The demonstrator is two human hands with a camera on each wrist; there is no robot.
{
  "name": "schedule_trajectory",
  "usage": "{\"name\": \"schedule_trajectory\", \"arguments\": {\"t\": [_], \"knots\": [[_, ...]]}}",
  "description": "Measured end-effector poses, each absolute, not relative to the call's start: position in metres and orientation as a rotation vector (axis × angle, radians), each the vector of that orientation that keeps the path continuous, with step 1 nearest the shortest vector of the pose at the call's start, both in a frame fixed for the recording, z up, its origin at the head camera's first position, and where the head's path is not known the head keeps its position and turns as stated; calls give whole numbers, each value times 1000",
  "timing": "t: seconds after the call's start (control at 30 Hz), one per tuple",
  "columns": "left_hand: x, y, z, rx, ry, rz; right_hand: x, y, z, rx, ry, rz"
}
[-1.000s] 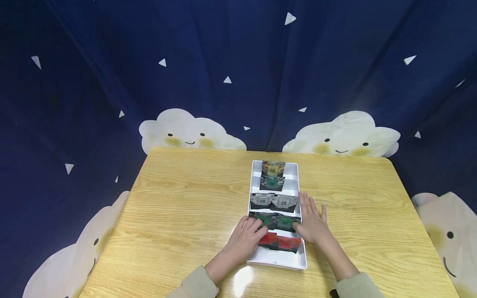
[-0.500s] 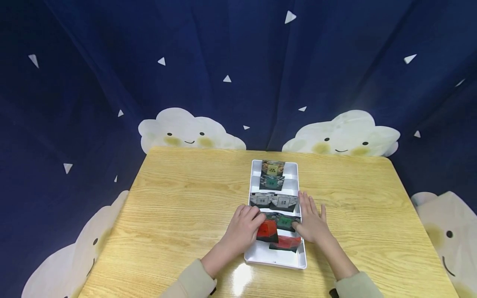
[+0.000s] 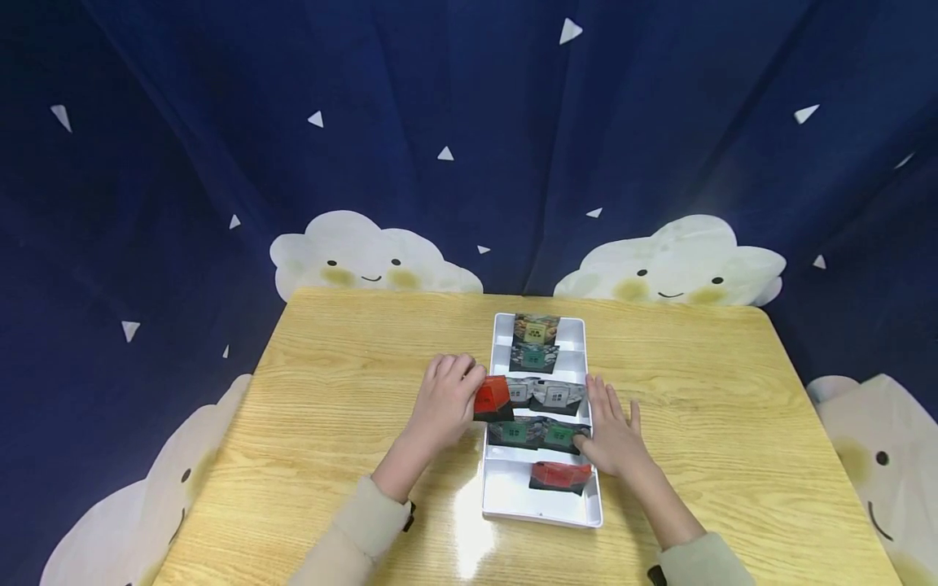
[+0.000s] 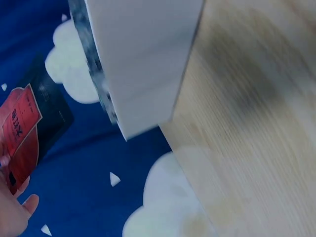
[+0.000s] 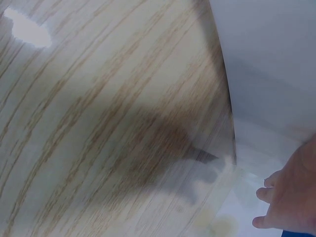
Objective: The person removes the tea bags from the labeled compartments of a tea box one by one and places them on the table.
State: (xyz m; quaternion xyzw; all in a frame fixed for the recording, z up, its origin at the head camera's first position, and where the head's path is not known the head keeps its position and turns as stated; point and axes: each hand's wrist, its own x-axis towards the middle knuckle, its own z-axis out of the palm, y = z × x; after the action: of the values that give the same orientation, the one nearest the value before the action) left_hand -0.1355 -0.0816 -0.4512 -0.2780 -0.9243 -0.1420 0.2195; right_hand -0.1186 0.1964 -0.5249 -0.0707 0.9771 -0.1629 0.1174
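My left hand (image 3: 443, 399) pinches a red and black packet (image 3: 493, 396), raised over the left edge of a white compartment tray (image 3: 506, 496). The left wrist view also shows this packet (image 4: 24, 118) in the fingers. Against the tray's right side, my right hand (image 3: 615, 435) rests with straight fingers, its thumb by a black packet with a green label (image 3: 560, 434). Another green-labelled packet (image 3: 515, 431) stands beside that one. In the nearest compartment a second red packet (image 3: 560, 474) leans at the right.
Grey packets (image 3: 557, 395) stand in the tray's middle row, partly behind the held packet. Farther back are a teal-labelled packet (image 3: 533, 356) and a yellow-labelled packet (image 3: 536, 330). The tray sits on a wooden table (image 3: 352, 350), with a dark blue curtain (image 3: 410, 98) behind.
The left hand has lifted the left red packet out of the nearest compartment and carried it away from me and to the left. The right hand has stayed in place.
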Motion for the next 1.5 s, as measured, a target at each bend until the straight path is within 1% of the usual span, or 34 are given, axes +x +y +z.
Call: {"name": "schedule_trajectory", "arguments": {"t": [0.2, 0.43, 0.6, 0.93, 1.23, 1.5], "knots": [[-158, -98, -462, -691, -2582, -341, -119, 196, -525, -212, 2862, -486], [-181, -115, -491, -608, -2730, -302, -119, 197, -525, -201, 2859, -468], [-194, -119, -510, -602, -2857, -250, -119, 197, -525, -195, 2859, -465], [-212, -108, -546, -578, -2954, -72, -120, 196, -524, -202, 2857, -483], [-219, -92, -565, -501, -2999, 6, -119, 197, -522, -211, 2862, -479], [-220, -83, -579, -468, -3006, -42, -119, 197, -524, -206, 2872, -500]]}}
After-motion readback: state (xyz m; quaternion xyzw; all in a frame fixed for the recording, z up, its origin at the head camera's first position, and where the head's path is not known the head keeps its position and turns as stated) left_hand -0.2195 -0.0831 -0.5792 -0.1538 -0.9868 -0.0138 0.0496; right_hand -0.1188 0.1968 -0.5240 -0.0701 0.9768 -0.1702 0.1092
